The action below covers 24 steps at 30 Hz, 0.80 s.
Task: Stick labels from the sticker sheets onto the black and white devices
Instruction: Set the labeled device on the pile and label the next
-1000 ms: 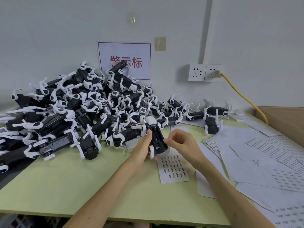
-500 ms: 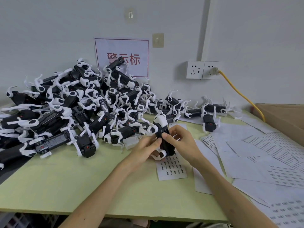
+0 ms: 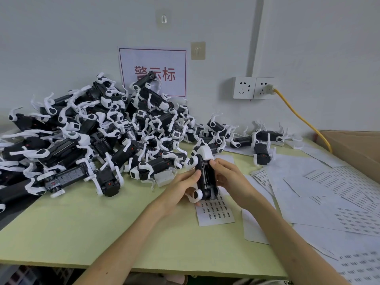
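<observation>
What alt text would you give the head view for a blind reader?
The left hand and right hand hold a device over a sticker sheet on a green table. A pile of devices lies at left, more sheets at right.

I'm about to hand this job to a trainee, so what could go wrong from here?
The device is tilted up between the left hand and right hand, so a label may land crooked. The pile of tangled devices sits close by; a snagged leg could drag others. Overlapping sheets on the right could slide off.
</observation>
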Tool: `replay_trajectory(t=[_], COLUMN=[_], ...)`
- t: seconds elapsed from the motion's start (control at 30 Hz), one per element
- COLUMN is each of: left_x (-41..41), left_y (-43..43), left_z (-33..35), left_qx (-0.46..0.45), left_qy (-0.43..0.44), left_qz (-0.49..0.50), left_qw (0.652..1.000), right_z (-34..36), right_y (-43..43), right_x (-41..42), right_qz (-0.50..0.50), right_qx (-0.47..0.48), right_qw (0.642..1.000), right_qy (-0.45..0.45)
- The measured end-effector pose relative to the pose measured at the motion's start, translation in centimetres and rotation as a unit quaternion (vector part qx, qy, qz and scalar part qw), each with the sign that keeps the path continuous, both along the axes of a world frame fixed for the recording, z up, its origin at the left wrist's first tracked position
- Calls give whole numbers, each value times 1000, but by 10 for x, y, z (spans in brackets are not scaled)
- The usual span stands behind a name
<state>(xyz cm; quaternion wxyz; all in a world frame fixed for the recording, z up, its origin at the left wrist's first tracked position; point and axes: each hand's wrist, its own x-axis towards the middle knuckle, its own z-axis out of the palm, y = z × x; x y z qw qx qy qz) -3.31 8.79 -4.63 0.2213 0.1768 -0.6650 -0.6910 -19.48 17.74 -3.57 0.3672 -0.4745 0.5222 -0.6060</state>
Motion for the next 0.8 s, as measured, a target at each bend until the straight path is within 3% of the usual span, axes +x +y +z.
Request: replay_trajectory(t=[0.47, 0.6, 0.7, 0.8], left_x=[-1, -3, -1, 1], left_y=[-13, -18, -23, -24], left_z=[0, 0, -1, 0], left_qx=[114, 177, 209, 210], left_qy=[64, 93, 115, 103], left_qz=[34, 80, 70, 52], left_qw=[991, 976, 969, 971], right_z=[-1, -4, -13, -22], right_y=[0, -3, -6, -9], right_x=[2, 1, -5, -12], right_qz=[-19, -98, -190, -175], right_qx=[31, 17, 30, 146], right_qw=[995, 988, 948, 867], right_qy=[96, 115, 255, 442])
